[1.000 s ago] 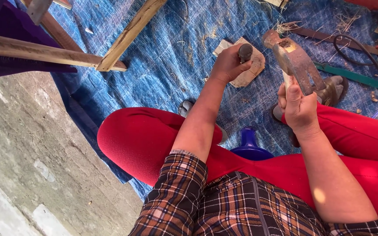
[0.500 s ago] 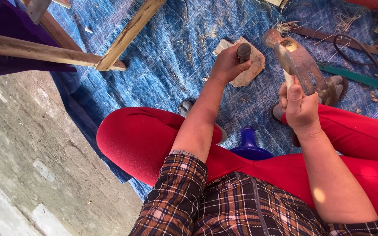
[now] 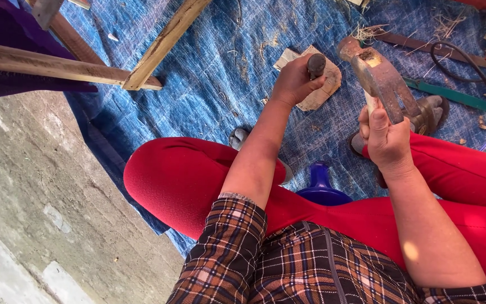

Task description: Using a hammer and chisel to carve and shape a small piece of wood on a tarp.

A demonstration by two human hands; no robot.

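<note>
Here the dark punch point(image 3: 316, 65) stands roughly upright, its long axis running up out of the left hand point(image 3: 295, 83), whose fingers are wrapped tight around its shaft so that only the rounded top shows above them; its lower end is hidden, over a flat pale stone slab point(image 3: 319, 84) just beyond the fingertips. The left forearm stretches straight out over the raised red knee. The right hand point(image 3: 386, 138) is lifted, fist closed on a pale handle, and the rusty hammer head point(image 3: 381, 79) rises above those fingers, tilted toward the punch but apart from it. Below the wrists, between the red trouser legs, sits a blue vessel point(image 3: 322, 188). Everything rests on a blue woven tarp point(image 3: 209, 84), strewn with straw, beside rough concrete point(image 3: 40, 214); wooden beams point(image 3: 57, 65) cross at the upper left.
</note>
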